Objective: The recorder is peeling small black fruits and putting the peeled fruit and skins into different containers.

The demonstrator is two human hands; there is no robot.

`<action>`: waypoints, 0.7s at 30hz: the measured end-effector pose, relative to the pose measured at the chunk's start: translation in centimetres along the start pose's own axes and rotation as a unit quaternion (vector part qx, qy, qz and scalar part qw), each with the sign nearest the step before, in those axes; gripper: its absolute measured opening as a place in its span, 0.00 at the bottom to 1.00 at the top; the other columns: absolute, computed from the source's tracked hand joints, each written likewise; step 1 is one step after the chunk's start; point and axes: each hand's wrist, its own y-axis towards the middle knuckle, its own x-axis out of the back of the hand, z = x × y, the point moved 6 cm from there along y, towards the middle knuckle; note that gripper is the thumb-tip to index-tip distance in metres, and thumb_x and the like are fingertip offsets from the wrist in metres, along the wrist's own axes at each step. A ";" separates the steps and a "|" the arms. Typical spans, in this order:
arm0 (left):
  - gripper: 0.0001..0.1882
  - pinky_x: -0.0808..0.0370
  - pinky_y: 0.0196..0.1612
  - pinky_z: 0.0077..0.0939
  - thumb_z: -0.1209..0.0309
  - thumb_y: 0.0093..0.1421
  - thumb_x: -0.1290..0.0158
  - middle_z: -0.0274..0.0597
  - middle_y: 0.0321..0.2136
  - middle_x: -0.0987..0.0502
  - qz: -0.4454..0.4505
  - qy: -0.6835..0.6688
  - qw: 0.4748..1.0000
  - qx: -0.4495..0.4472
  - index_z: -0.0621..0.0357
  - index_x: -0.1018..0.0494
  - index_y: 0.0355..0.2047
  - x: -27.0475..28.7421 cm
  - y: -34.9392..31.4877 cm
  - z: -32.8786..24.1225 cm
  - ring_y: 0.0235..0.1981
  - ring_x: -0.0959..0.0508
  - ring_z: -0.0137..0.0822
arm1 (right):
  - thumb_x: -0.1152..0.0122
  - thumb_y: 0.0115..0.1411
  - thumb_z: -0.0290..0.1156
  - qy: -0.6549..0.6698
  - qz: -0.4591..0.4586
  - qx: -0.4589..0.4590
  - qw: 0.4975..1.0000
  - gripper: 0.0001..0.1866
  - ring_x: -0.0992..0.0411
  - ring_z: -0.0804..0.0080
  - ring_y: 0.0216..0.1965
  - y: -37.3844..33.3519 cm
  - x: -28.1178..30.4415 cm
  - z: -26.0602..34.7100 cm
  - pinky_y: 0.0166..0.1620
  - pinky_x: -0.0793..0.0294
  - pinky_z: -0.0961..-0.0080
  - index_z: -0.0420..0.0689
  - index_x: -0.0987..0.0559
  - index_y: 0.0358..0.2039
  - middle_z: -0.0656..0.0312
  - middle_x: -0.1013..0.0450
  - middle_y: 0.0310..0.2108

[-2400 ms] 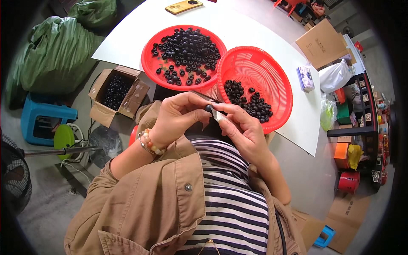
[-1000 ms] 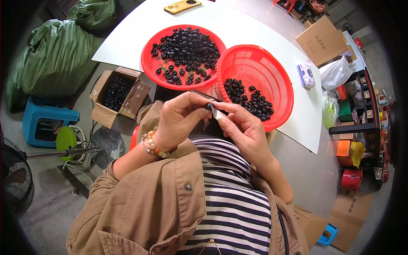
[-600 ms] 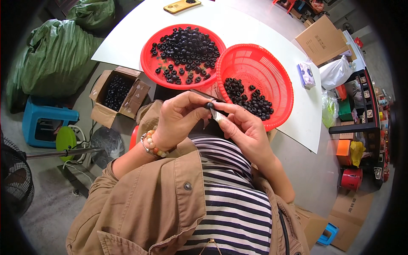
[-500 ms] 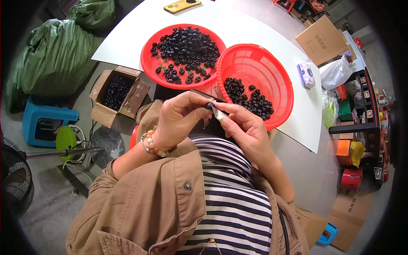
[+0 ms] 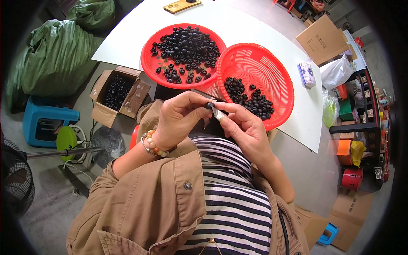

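My left hand (image 5: 180, 117) pinches a small round black part (image 5: 209, 106) between thumb and fingertips. Against that part, my right hand (image 5: 246, 127) grips a slim tool with a whitish wrapping (image 5: 218, 113); its working end is mostly covered by the fingers, so I cannot tell its exact kind. Just beyond my hands stands a red slotted basket (image 5: 276, 70), with a pile of black ring-like parts (image 5: 255, 102) in its lower part. Left of it, a shallow red tray (image 5: 146, 63) holds many more of these parts (image 5: 187, 46), each with a hole.
Both red containers rest at the near edge of a white table (image 5: 119, 38). A tissue pack (image 5: 306, 75) lies on its right, a phone (image 5: 182, 6) at the back. Down left are an open carton of black parts (image 5: 118, 91), a blue stool (image 5: 32, 127) and a fan (image 5: 17, 174).
Almost nothing differs. Both hands keep the same hold on the black part and the tool, with only a slight shift of the whole view.
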 end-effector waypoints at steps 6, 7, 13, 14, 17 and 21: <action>0.07 0.28 0.28 0.13 0.84 0.52 0.51 0.40 0.28 0.26 -0.006 0.000 1.000 0.003 0.69 0.31 0.34 0.0 -0.1 0.1 0.26 0.26 0.24 | 0.50 0.58 0.26 0.010 0.000 0.003 1.000 0.16 0.35 0.86 0.34 0.1 0.0 -0.2 0.37 0.36 0.89 0.37 0.32 0.47 0.64 0.29 0.33; 0.07 0.28 0.28 0.13 0.84 0.52 0.51 0.40 0.28 0.26 -0.008 0.000 1.000 0.002 0.69 0.31 0.34 0.0 -0.1 0.1 0.26 0.26 0.24 | 0.50 0.58 0.26 0.015 0.001 0.000 1.000 0.16 0.35 0.86 0.34 0.1 0.0 -0.2 0.37 0.36 0.89 0.37 0.32 0.47 0.64 0.29 0.34; 0.09 0.28 0.35 0.15 0.83 0.52 0.49 0.39 0.32 0.27 0.007 0.047 0.999 0.013 0.67 0.31 0.36 0.2 -0.2 0.1 0.33 0.26 0.24 | 0.50 0.58 0.26 0.038 -0.037 0.012 0.999 0.15 0.35 0.85 0.35 0.2 -0.3 -0.5 0.38 0.36 0.89 0.36 0.32 0.46 0.62 0.29 0.35; 0.09 0.28 0.35 0.15 0.83 0.52 0.49 0.38 0.31 0.27 0.005 0.058 0.998 0.011 0.67 0.31 0.36 0.2 -0.2 0.1 0.33 0.26 0.24 | 0.50 0.58 0.26 0.042 -0.041 0.012 0.998 0.15 0.35 0.86 0.35 0.2 -0.4 -0.5 0.38 0.36 0.89 0.36 0.31 0.46 0.63 0.29 0.34; 0.09 0.28 0.35 0.15 0.83 0.52 0.49 0.38 0.31 0.27 0.001 0.078 0.997 -0.003 0.67 0.31 0.36 0.3 -0.2 0.2 0.32 0.27 0.23 | 0.49 0.58 0.26 0.045 -0.048 0.009 0.998 0.14 0.35 0.87 0.33 0.4 -0.4 -0.6 0.36 0.36 0.89 0.36 0.31 0.45 0.65 0.30 0.32; 0.09 0.28 0.35 0.15 0.83 0.52 0.49 0.39 0.31 0.27 0.001 0.093 0.996 -0.015 0.67 0.31 0.35 0.0 -0.4 0.1 0.32 0.26 0.24 | 0.50 0.58 0.28 0.057 -0.046 0.003 0.997 0.13 0.38 0.88 0.29 0.6 -0.2 -0.9 0.32 0.38 0.90 0.37 0.30 0.43 0.69 0.32 0.28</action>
